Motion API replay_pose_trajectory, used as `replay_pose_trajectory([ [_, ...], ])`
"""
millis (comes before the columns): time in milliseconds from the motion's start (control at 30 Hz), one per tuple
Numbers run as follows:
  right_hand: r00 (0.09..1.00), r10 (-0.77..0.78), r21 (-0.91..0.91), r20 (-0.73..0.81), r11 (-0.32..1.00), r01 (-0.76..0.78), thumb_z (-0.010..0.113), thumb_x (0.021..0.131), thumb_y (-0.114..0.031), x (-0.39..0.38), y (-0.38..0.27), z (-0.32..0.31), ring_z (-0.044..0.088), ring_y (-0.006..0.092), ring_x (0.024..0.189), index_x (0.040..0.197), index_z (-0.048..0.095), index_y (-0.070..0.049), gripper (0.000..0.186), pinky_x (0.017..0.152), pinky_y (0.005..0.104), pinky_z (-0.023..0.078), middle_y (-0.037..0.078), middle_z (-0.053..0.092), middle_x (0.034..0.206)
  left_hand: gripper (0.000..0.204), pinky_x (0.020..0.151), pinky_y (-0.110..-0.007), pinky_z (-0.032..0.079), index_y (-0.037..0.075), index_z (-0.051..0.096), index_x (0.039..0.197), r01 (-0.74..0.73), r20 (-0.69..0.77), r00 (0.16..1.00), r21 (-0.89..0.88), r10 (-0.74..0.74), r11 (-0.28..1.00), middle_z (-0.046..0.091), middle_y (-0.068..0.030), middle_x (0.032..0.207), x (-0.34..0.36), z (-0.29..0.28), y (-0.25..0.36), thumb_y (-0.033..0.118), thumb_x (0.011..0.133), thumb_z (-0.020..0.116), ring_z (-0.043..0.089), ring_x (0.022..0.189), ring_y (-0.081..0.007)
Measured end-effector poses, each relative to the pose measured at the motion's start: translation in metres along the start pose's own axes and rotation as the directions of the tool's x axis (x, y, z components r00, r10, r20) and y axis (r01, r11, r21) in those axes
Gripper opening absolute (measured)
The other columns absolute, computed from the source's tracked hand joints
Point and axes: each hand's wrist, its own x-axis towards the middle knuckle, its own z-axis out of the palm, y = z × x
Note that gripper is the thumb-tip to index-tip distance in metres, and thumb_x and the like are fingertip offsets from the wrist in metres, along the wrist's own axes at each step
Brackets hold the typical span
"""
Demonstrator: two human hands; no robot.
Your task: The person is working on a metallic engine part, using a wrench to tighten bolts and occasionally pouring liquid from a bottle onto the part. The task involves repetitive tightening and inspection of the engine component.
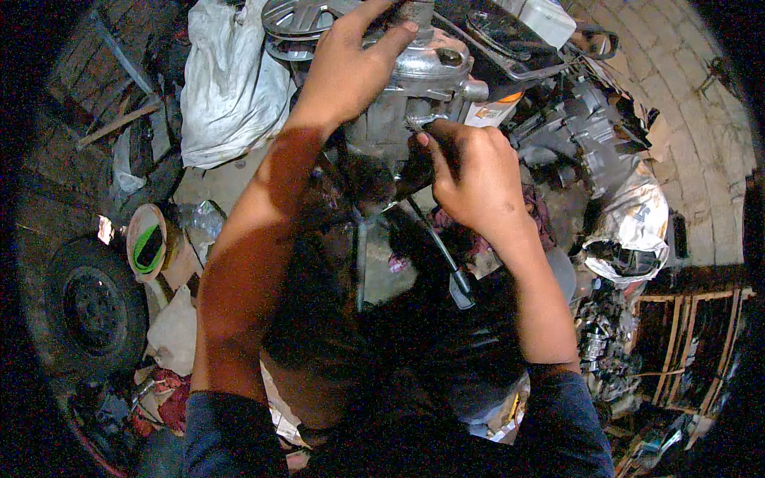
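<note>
A grey cast-metal machine housing, with a round neck and a side stub, stands at the top centre. My left hand reaches up to the neck, its thumb and fingers closed around it; some fingertips are hidden or cut off by the upper edge. Close to the housing's lower front, my right hand is closed in a pinch. A thin, greyish, bristle-like tip shows by its thumb, but the thing itself is too small and dark to name. Below the hand, a dark rod with a flat pedal-like end slants down.
A white sack and a spoked wheel lie left of the housing. Farther left are a tyre and a tub with a green inside. Metal engine parts and an opened white bag crowd the right.
</note>
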Motion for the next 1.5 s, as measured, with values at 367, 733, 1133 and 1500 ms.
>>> replay_pose_trajectory([
  [367, 0.985, 0.173, 0.007, -0.018, 0.985, -0.173, 0.065, 0.087, -0.02, -0.008, -0.012, 0.003, 0.064, 0.0449, 0.074, 0.083, 0.071, 0.0, 0.021, 0.067, 0.0492, 0.051, 0.025, 0.066, 0.077, 0.036, 0.104, -0.033, 0.039, -0.001, 0.056, 0.13, -0.003, -0.039, 0.999, 0.06, 0.005, 0.998, 0.062, -0.0178, 0.126, -0.001, 0.001, 0.009, 0.011, 0.096, 0.052, 0.055, 0.122, -0.0268],
  [733, 0.959, 0.226, -0.054, -0.171, 0.97, -0.238, 0.061, 0.09, -0.022, 0.0, 0.003, -0.003, 0.064, 0.0435, 0.073, 0.083, 0.068, 0.0, 0.023, 0.066, 0.0479, 0.05, 0.024, 0.064, 0.074, 0.034, 0.1, -0.032, 0.042, -0.001, 0.058, 0.127, 0.0, -0.097, 0.995, 0.031, 0.003, 1.0, 0.064, -0.0185, 0.122, -0.005, 0.002, 0.015, 0.009, 0.096, 0.05, 0.058, 0.117, -0.0261],
  [1133, 0.929, 0.251, 0.176, -0.271, 0.962, -0.209, 0.055, 0.094, -0.011, -0.054, 0.011, -0.015, 0.066, 0.0412, 0.068, 0.102, 0.065, 0.004, 0.02, 0.064, 0.0472, 0.051, 0.026, 0.066, 0.078, 0.033, 0.095, -0.032, 0.045, 0.0, 0.057, 0.125, 0.023, -0.085, 0.996, 0.031, -0.02, 0.999, 0.066, -0.0169, 0.112, -0.008, 0.001, 0.021, 0.006, 0.093, 0.055, 0.062, 0.108, -0.0254],
  [1500, 0.748, 0.634, 0.551, -0.196, 0.703, -0.451, 0.056, 0.096, -0.009, -0.104, -0.032, 0.093, 0.058, 0.0159, 0.07, 0.091, 0.062, 0.009, 0.02, 0.068, 0.033, 0.047, 0.02, 0.066, 0.076, 0.052, 0.107, -0.034, 0.037, 0.005, 0.052, 0.135, -0.086, 0.111, 0.991, 0.154, 0.07, 0.984, 0.059, -0.0137, 0.13, 0.01, -0.01, 0.01, 0.014, 0.088, 0.071, 0.052, 0.123, -0.022],
])
